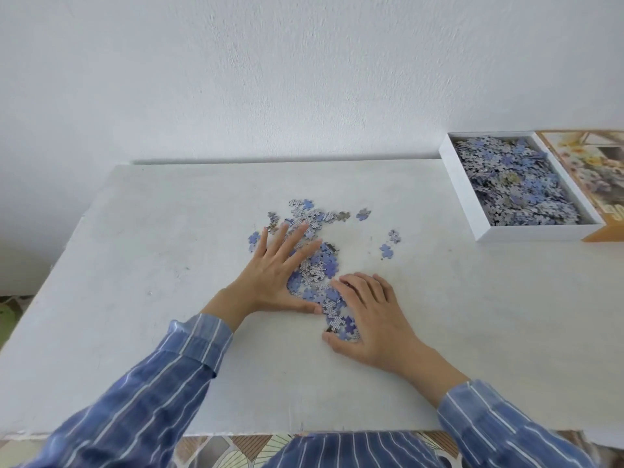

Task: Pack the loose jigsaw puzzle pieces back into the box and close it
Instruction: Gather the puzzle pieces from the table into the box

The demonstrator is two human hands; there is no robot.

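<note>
Two hands flat, left hand [270, 271], right hand [371, 319], cupping puzzle pieces [319, 270]

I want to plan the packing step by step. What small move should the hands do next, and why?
Probably draw the left hand toward the right hand, bunching the loose pieces between them. Both lie flat, nothing is gripped yet, and the open box waits at right.

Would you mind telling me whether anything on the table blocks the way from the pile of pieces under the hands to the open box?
Nothing visible does. Between the pile and the open box lie only stray pieces on bare table.
</note>
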